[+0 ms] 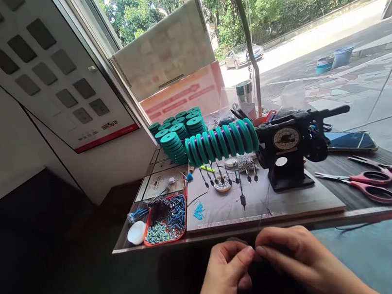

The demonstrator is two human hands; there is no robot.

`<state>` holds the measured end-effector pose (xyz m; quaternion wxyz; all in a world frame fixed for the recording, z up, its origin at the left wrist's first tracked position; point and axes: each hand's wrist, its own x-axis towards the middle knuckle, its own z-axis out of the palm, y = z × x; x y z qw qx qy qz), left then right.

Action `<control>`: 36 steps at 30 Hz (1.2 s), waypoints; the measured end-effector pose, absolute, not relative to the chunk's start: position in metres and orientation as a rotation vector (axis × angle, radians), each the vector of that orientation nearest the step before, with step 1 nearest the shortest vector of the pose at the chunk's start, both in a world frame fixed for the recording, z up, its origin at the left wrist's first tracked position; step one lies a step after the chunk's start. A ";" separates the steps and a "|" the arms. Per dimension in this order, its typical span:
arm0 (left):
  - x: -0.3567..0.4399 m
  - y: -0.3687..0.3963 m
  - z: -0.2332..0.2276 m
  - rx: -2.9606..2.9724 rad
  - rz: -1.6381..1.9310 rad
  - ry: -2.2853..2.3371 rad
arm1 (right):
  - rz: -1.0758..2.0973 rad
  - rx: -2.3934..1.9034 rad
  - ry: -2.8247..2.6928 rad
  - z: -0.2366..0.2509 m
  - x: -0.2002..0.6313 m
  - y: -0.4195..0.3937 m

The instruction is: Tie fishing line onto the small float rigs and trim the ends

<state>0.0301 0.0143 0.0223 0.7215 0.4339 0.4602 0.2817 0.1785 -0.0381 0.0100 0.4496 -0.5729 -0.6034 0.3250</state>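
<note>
Left hand (pixel 226 271), right hand (pixel 296 252): fingers pinched narrow (contents too small to tell). Nearest dark weight (pixel 243 201) hangs at their 12 o'clock; probably stiff, light; best gripped by its body.

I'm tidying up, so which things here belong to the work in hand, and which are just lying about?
Likely belonging: teal spools; black machine with dial; dark hanging pieces; red parts tray; pink-handled scissors and pliers.

Likely lying about: smartphone; blue buckets outside.
</note>
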 end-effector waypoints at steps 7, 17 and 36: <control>0.028 0.011 0.031 0.876 0.625 0.929 | 0.846 -1.384 -1.471 0.011 0.181 -0.037; 0.027 0.009 0.024 0.899 0.730 0.927 | 0.680 -1.303 -1.765 -0.014 0.159 -0.036; -0.029 0.054 0.149 1.871 0.151 1.200 | -0.233 -1.467 -2.373 0.010 0.114 0.090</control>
